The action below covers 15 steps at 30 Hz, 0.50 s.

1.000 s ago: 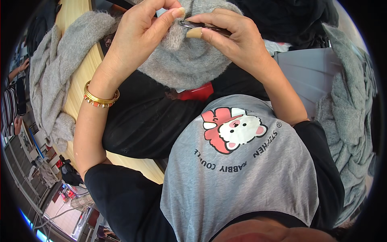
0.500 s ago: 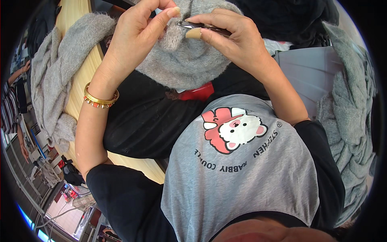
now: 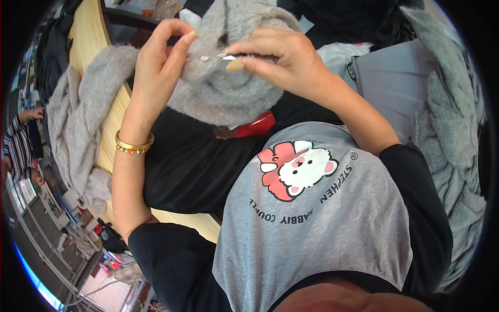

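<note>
A fuzzy grey knit garment [image 3: 228,104] lies bunched over my lap, under both hands. My left hand [image 3: 163,65] is closed in a pinch at the garment's left side, its thumb and forefinger pressed together. Whatever is between those fingertips is too small to make out. In my right hand [image 3: 283,57] is a small pair of metal thread snips [image 3: 224,56], their tips pointing left over the knit and partly blurred. A beige cover [image 3: 235,65] sits on my right thumb. Part of the garment between my hands is smeared by motion.
More grey knitwear [image 3: 78,125] hangs over a pale wooden table edge [image 3: 122,109] at left. A grey plastic bin [image 3: 390,78] stands at right beside another heap of grey knits [image 3: 447,135]. Something red and shiny [image 3: 255,126] shows below the garment. A person in stripes [image 3: 20,138] is at far left.
Both hands have come down slightly and shifted left, the right still holding the snips. My left fingertips are farther from the snips, and more of the garment's upper part shows.
</note>
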Motion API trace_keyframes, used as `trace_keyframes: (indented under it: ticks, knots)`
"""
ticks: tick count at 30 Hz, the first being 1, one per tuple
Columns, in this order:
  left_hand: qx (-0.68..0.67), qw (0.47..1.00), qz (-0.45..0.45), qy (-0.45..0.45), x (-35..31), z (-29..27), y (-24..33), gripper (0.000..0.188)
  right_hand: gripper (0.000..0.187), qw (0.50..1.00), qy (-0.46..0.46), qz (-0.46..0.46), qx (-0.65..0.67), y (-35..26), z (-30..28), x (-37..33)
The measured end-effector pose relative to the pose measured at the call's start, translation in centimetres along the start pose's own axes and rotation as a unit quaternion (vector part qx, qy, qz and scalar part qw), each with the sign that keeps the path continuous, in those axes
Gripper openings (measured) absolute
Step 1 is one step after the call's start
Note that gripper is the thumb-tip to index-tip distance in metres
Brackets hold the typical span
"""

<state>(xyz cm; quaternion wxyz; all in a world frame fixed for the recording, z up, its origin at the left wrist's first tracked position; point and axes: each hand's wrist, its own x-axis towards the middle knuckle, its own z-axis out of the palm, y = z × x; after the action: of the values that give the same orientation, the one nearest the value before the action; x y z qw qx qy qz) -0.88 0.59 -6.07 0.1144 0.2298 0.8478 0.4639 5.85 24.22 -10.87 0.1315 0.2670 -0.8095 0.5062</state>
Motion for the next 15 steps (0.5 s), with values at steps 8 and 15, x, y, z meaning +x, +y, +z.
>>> trace_keyframes:
  ticks: [8,15]
  knots:
    - [0.228,0.968,0.076,-0.075,2.6,3.7,1.0,0.042,0.033,0.893,-0.195,0.192,0.357,0.0,-3.9,-6.5]
    - [0.375,0.897,0.014,-0.233,5.2,9.9,4.3,0.079,0.032,0.899,-0.107,0.193,0.378,0.7,-6.6,-8.0]
